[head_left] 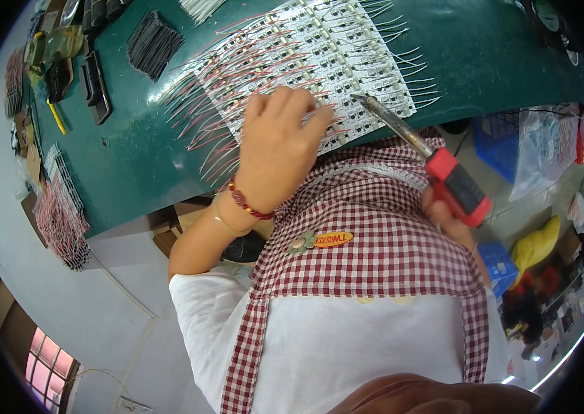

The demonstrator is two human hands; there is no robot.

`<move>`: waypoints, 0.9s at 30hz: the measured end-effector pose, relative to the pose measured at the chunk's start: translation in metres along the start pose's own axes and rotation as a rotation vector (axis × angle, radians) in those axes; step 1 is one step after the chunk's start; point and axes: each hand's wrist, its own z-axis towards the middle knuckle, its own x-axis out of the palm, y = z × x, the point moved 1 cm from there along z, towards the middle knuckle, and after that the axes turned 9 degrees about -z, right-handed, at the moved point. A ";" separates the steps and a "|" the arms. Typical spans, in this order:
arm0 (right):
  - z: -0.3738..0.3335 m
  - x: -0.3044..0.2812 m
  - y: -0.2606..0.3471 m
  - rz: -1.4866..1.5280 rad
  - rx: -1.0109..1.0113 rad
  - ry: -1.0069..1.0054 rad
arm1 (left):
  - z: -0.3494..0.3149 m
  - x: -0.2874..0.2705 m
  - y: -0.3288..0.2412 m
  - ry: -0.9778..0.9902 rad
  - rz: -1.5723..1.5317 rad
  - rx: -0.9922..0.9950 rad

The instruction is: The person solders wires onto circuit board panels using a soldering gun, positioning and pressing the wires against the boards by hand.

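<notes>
A panel of white circuit boards (347,65) lies on the green table, with rows of small parts and thin red and white wires fanning out from both sides. My left hand (278,141) rests over its near part with bent, closed fingers. Thin wires show by the thumb, but the fingertips are hidden, so what they pinch is unclear. In my right hand (445,215) is a soldering iron (459,185) with a red and black handle, gripped from below. Its metal tip points left, over the boards, a short way from my left thumb.
A bundle of black wires (154,45) lies on the table (137,155) beyond the panel. Black holders (95,86) and a yellow-handled tool (56,117) lie at the far left. More wired boards (61,214) hang over the left edge. A blue crate (495,145) stands below, right.
</notes>
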 end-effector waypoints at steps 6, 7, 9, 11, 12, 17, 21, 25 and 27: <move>0.023 -0.001 0.029 0.301 0.092 -0.062 | 0.022 -0.030 0.068 -0.196 0.184 -0.045; 0.026 -0.001 0.031 0.354 0.045 -0.083 | 0.028 -0.031 0.083 -0.185 0.235 -0.082; 0.028 0.000 0.035 0.331 0.015 -0.083 | 0.042 -0.036 0.111 -0.195 0.304 -0.133; 0.022 0.004 0.031 0.398 0.088 -0.212 | 0.054 -0.041 0.138 -0.169 0.316 -0.114; 0.023 0.004 0.032 0.381 0.081 -0.242 | 0.058 -0.043 0.147 -0.183 0.333 -0.117; 0.026 0.008 0.036 0.396 0.058 -0.280 | 0.067 -0.038 0.158 -0.106 0.243 -0.131; 0.029 0.005 0.033 0.368 0.031 -0.270 | 0.072 -0.030 0.162 -0.120 0.254 -0.156; 0.033 0.006 0.035 0.381 -0.004 -0.253 | 0.075 -0.026 0.170 -0.133 0.222 -0.163; 0.032 0.006 0.034 0.385 -0.005 -0.248 | 0.075 -0.024 0.166 -0.164 0.227 -0.168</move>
